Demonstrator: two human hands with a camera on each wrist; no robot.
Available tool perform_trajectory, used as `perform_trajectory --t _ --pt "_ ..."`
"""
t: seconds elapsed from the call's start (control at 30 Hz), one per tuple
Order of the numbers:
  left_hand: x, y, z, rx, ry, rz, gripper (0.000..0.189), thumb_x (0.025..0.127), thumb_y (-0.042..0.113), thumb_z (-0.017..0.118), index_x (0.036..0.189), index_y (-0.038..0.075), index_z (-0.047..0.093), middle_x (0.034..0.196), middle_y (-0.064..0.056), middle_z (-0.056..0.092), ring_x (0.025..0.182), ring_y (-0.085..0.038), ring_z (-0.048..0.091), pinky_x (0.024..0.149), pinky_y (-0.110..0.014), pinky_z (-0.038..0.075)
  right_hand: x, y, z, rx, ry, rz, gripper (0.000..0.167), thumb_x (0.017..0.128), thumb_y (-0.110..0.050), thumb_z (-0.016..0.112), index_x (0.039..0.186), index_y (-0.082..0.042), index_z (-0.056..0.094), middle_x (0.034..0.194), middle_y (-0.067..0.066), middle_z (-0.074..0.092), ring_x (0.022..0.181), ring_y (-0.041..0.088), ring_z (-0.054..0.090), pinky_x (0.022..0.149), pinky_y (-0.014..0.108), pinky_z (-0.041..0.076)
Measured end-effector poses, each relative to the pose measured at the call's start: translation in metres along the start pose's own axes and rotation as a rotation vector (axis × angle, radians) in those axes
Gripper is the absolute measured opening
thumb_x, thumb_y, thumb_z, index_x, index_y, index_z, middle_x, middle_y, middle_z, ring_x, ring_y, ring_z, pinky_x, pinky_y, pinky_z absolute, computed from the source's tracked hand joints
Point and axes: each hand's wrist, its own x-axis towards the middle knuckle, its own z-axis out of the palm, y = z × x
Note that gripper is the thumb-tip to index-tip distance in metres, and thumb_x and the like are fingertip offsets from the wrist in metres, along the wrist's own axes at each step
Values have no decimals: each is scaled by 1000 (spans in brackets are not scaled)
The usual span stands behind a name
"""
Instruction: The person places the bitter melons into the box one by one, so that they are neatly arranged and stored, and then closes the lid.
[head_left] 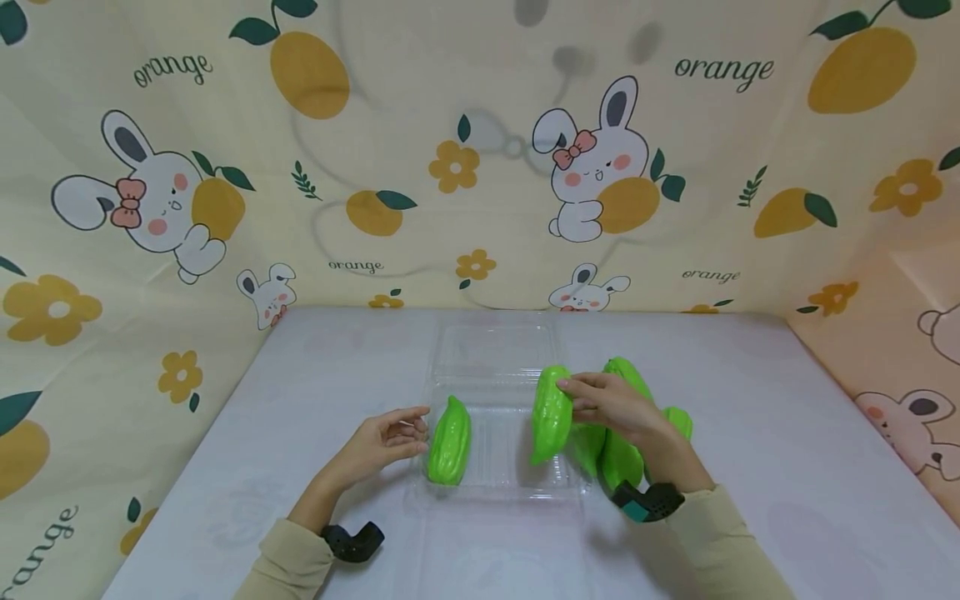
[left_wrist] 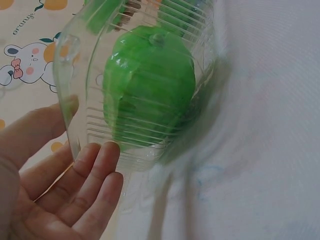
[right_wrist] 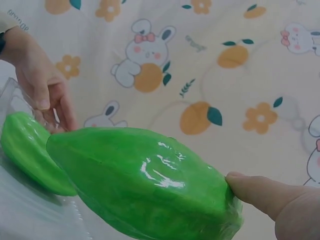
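A clear plastic container (head_left: 495,487) lies open on the table. Inside, along its left side, rests one glossy green ridged fruit (head_left: 450,442) with a pointed end; the left wrist view shows this fruit (left_wrist: 150,85) through the ribbed wall. My left hand (head_left: 390,437) pinches the container's left rim between thumb and fingers. My right hand (head_left: 618,408) grips a second green ridged fruit (head_left: 552,412) by one end, above the container's right part. In the right wrist view this held fruit (right_wrist: 145,180) is tilted, the thumb on its blunt end.
Several more green fruits (head_left: 622,458) lie in a group on the table right of the container, partly hidden by my right hand and wrist. The container's clear lid (head_left: 495,350) extends toward the back. A patterned cloth (head_left: 480,167) stands behind the white table (head_left: 750,417).
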Motion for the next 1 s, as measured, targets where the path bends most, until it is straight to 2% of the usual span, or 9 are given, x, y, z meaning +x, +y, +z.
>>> perform_trajectory --t 0.23,0.43,0.6,0.9,1.0 --pt "1 0 0 -1 3 5 64 87 20 71 139 -7 45 119 -27 59 100 -3 59 86 -9 51 7 2 6 15 -41 -15 61 100 -30 51 138 15 38 110 7 65 89 6 65 94 33 57" --pt "0 0 0 -5 -1 7 64 87 21 71 139 -7 45 120 -28 59 99 -1 59 86 -9 51 13 4 12 41 -44 -8 61 100 -30 52 138 15 39 113 10 65 89 7 66 91 31 58" --pt "0 1 0 10 3 11 64 87 21 71 138 -8 45 119 -27 60 99 -1 59 85 -10 52 17 4 17 59 -53 -1 60 99 -31 54 136 14 42 106 4 67 89 7 67 89 30 59" --pt "-1 1 0 21 -2 29 62 89 19 70 137 -10 45 118 -29 59 103 -10 61 86 -11 53 22 4 27 65 -62 -2 56 99 -30 55 132 14 47 103 1 67 88 8 66 89 30 59" --pt "-1 1 0 17 -1 27 62 89 18 70 138 -9 45 118 -28 59 102 -9 61 86 -11 52 24 5 32 63 -55 7 54 98 -29 55 131 14 48 100 0 66 87 7 65 88 29 59"
